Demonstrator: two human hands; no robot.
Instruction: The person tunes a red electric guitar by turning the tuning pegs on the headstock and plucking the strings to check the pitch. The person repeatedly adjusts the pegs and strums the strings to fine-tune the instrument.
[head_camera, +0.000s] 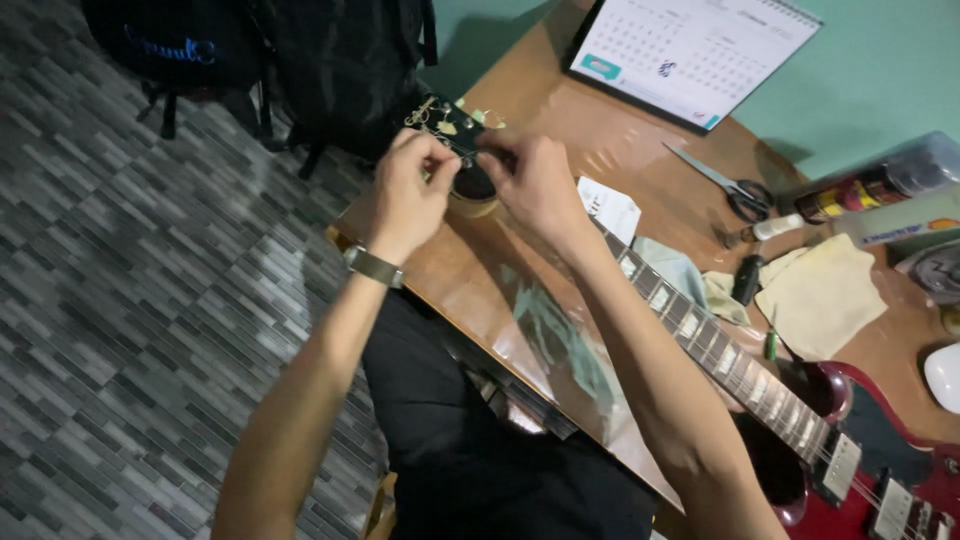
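Note:
A dark red electric guitar (880, 470) lies across the wooden table (560, 120), its neck (720, 355) running up-left to a black headstock (450, 120) with gold tuners. The headstock rests on a roll of tape (475, 195). My left hand (410, 185), a watch on its wrist, pinches at the headstock's near edge. My right hand (535, 180) grips the headstock from the right side. Their fingertips meet over the tuners, and what lies between them is hidden.
Scissors (735, 185), a desk calendar (690, 50), yellow cloths (820, 295), a small white paper (610, 205), bottles (860, 195) and a black tool (745, 278) lie on the table. Black backpacks (300, 60) stand on the grey patterned floor at the table's end.

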